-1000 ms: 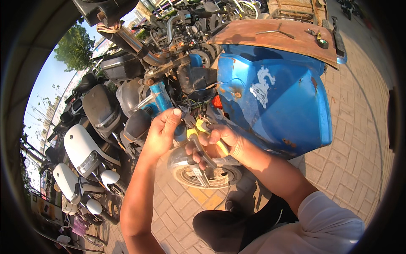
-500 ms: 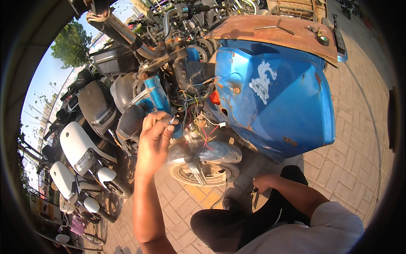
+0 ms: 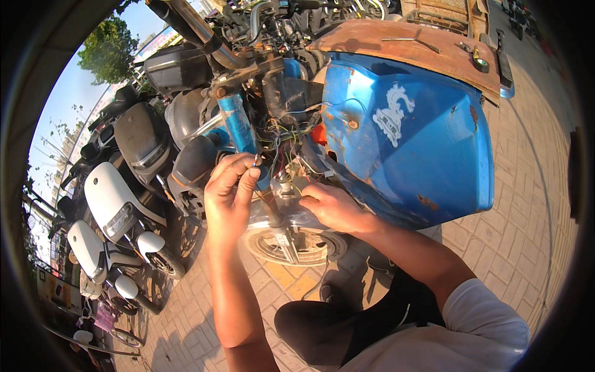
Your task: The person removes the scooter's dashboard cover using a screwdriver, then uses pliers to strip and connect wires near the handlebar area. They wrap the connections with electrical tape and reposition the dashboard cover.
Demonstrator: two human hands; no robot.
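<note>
My left hand (image 3: 230,186) is raised beside the blue fork tube (image 3: 238,124), closed in a pinch. A small, thin piece with a pale, shiny tip (image 3: 256,161) sticks up between its thumb and forefinger; its kind is too small to make out. To the right, my right hand (image 3: 334,206) is among the loose wires (image 3: 296,166), fingertips pressed together where a reddish wire (image 3: 306,178) runs into them. These wires hang from a bundle (image 3: 282,133) behind the open front of a vehicle, above its front wheel (image 3: 297,247) and mudguard.
A large blue, rusty body panel (image 3: 427,155) stands to the right. On the brown board (image 3: 372,40) above it lie a forked metal tool (image 3: 414,41) and a tape roll (image 3: 481,64). Parked white scooters (image 3: 114,198) line the left side. Paving bricks (image 3: 508,223) cover the ground.
My right hand has moved up from beside my knee, where it was near a dark tool, to the wires. My left hand stays raised, still pinching the small piece.
</note>
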